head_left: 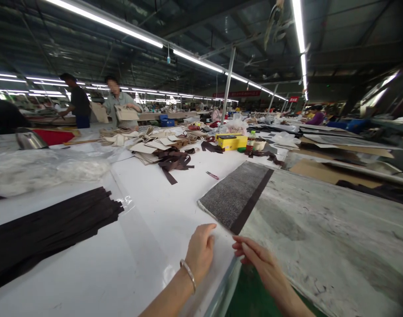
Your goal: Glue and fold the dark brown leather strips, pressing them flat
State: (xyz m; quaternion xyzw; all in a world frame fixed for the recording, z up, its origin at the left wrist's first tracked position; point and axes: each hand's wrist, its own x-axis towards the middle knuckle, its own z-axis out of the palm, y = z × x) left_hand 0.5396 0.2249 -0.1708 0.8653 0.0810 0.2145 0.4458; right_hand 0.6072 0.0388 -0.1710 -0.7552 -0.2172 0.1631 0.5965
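Observation:
Just above the near edge of the white table, my left hand is loosely bent, its finger and thumb tips apart and nothing visible between them. A bracelet circles that wrist. Across a small gap, my right hand points inward with its fingers slightly spread, holding nothing that I can see. Beyond both hands lies a flat grey, speckled fabric panel with a dark brown strip along its right side. The strip's near end is close to my right fingertips, apart from them. Small pink-handled snips lie past the panel.
Dark fabric strips are stacked at left, near clear plastic bags. Farther back are beige pieces, brown strips and a yellow box. A stained grey board spans the right. Co-workers stand in the background.

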